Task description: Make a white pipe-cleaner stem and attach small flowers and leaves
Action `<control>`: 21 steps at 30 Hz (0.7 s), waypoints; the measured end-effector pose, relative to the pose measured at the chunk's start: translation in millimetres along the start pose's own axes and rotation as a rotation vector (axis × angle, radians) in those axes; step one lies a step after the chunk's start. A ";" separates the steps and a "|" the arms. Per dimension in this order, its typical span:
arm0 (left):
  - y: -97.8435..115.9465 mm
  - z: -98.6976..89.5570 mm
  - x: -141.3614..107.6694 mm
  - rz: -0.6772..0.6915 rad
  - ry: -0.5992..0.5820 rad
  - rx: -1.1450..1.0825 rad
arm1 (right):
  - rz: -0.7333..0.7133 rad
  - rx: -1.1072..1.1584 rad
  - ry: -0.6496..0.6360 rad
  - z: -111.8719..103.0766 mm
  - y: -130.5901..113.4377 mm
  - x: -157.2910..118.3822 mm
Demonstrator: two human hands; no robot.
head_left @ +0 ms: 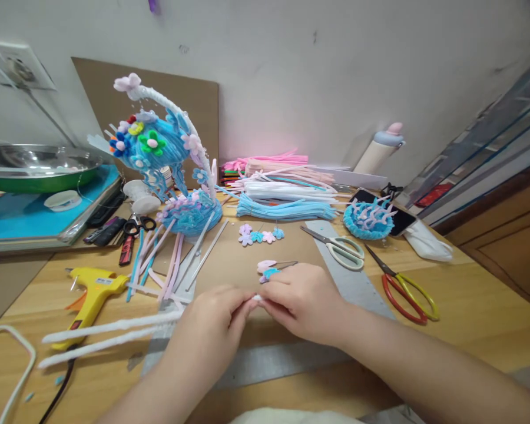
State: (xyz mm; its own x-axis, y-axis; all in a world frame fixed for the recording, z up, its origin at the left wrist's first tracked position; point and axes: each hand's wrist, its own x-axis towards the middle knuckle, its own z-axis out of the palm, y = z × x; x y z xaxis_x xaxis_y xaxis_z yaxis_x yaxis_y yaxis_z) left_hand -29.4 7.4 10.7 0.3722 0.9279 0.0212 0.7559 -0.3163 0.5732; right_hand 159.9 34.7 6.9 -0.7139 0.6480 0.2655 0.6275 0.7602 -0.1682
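Note:
Close together above the brown cardboard [229,259], my left hand [218,321] and my right hand [302,300] pinch a small white fuzzy piece [257,297] between their fingertips. Two long white fuzzy stems [110,327] stick out to the left of my left hand; where they end behind it is hidden. Just beyond my right fingers lie a pink petal shape [265,267] and a blue fuzzy piece [271,273] with thin wire stems. Farther back, several small pink, lilac and blue flowers [256,237] rest in a group on the cardboard.
A yellow glue gun [92,288] lies at left, near a blue jellyfish-like decoration [154,141] on a curved stand. Grey-handled scissors [348,252] and red-and-yellow-handled scissors [406,294] lie at right. Bundles of fuzzy stems [287,206], a blue round piece [368,219] and a bottle [380,150] stand behind.

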 end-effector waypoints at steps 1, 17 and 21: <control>-0.7 0.1 0.8 -0.020 -0.007 0.014 | -0.005 0.002 -0.001 1.0 0.7 0.4; -5.7 0.2 0.4 0.099 0.109 0.257 | 0.320 0.031 0.347 -18.3 142.2 85.7; -5.5 3.3 1.8 0.107 0.101 0.257 | 0.368 -0.055 0.331 -14.1 186.4 124.2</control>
State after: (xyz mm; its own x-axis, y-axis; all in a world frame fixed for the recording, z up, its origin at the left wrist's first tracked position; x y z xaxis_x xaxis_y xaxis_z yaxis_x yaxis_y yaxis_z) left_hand -31.1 10.2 4.9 0.4111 0.8976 0.1590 0.8318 -0.4407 0.3373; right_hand 192.6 256.2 21.9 -0.3101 0.8167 0.4868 0.8413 0.4742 -0.2597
